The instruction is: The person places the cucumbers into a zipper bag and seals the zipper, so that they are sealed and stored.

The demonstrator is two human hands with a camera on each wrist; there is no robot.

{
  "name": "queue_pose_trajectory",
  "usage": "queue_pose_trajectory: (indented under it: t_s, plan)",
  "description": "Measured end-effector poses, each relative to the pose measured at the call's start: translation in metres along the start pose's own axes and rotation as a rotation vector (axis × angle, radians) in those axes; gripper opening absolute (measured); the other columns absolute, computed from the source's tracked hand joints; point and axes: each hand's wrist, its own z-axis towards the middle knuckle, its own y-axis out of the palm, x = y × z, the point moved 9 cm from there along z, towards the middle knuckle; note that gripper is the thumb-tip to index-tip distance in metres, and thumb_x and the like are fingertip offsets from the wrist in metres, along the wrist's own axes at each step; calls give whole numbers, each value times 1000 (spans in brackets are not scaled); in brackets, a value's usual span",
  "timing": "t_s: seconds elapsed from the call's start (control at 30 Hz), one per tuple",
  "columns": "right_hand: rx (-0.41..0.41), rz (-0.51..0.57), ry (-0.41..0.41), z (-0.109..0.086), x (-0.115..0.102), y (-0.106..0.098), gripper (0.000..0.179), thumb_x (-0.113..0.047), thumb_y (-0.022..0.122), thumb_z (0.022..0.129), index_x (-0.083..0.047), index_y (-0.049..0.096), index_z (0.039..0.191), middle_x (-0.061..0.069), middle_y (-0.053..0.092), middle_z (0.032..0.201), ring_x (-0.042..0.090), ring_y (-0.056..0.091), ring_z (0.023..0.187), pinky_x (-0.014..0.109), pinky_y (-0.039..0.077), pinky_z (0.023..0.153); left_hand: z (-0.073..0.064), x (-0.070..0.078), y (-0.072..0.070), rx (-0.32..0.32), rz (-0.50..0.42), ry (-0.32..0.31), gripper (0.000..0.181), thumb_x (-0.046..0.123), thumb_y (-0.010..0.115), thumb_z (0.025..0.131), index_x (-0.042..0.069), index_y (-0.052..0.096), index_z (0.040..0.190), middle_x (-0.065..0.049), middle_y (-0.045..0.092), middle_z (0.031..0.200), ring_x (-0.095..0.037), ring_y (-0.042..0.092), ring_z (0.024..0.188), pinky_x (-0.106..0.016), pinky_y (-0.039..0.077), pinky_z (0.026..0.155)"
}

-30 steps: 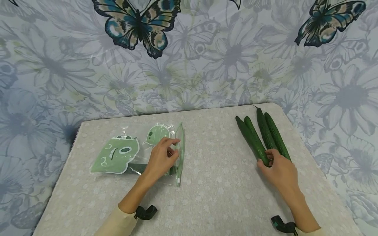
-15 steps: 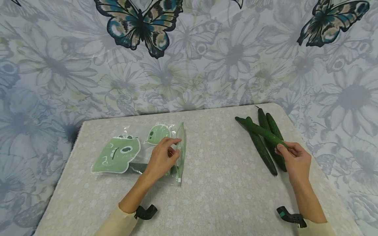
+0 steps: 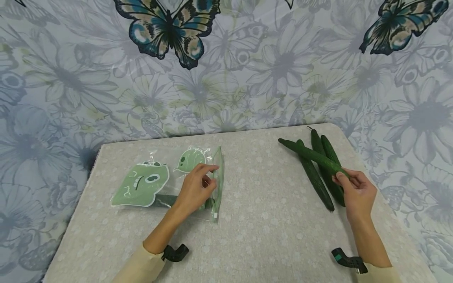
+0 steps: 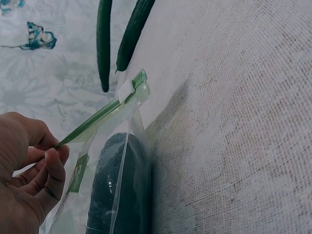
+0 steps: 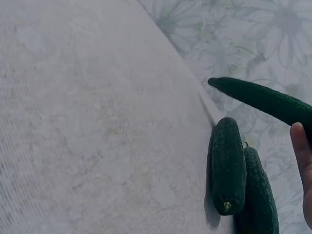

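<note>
My left hand (image 3: 196,188) pinches the upper layer of a clear zip bag (image 3: 170,181) near its green zip strip (image 4: 92,119), lifting the mouth a little. Inside the bag lies a dark cucumber (image 4: 111,187), partly covered by the printed green cartoon. On the right, my right hand (image 3: 359,194) grips one end of a cucumber (image 3: 311,154) between thumb and fingers. That cucumber is raised and slants up to the left, crossing over the others in the head view. Beneath it, three more cucumbers lie on the table, the nearest one (image 5: 228,170) showing end-on in the right wrist view.
A pale patterned cloth covers the table (image 3: 262,228). Its back edge meets a wall hanging (image 3: 247,78) with flowers and butterflies. A white slider (image 4: 126,90) sits at one end of the bag's zip strip.
My right hand took hold of the leftmost cucumber, lifted it off the table and swung its near end to the right. The left hand kept its place on the bag.
</note>
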Motion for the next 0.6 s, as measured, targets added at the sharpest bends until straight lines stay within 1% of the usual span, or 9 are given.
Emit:
queue_pose_trajectory:
  t_s: [0.17, 0.4, 0.53, 0.6]
  plan:
    - [-47, 89, -1, -1, -4, 9, 23, 3, 75, 97, 13, 72, 117, 8, 80, 98, 15, 81, 77, 25, 65, 76, 0, 1, 0, 5, 0, 1, 38, 11, 71, 99, 14, 73, 137, -10, 69, 123, -8, 66, 79, -26, 58, 70]
    - [-141, 60, 27, -10, -9, 27, 16, 2, 73, 99, 10, 73, 114, 4, 82, 94, 14, 81, 77, 24, 65, 77, 0, 1, -1, 6, -2, 0, 39, 11, 71, 99, 18, 73, 137, -10, 69, 123, -9, 66, 79, -25, 58, 69]
    - [-223, 31, 23, -16, -9, 39, 15, 1, 70, 102, 7, 73, 115, 1, 82, 92, 12, 81, 78, 24, 65, 80, 0, 1, -1, 6, -1, 4, 39, 10, 72, 99, 18, 73, 137, -9, 69, 123, -8, 66, 79, -25, 58, 69]
    - [-274, 29, 14, -19, -9, 46, 16, 1, 68, 103, 7, 73, 116, 0, 83, 93, 11, 81, 79, 24, 65, 81, 0, 1, 0, 6, 1, 5, 39, 10, 72, 99, 17, 73, 137, -8, 69, 123, -8, 66, 79, -25, 58, 70]
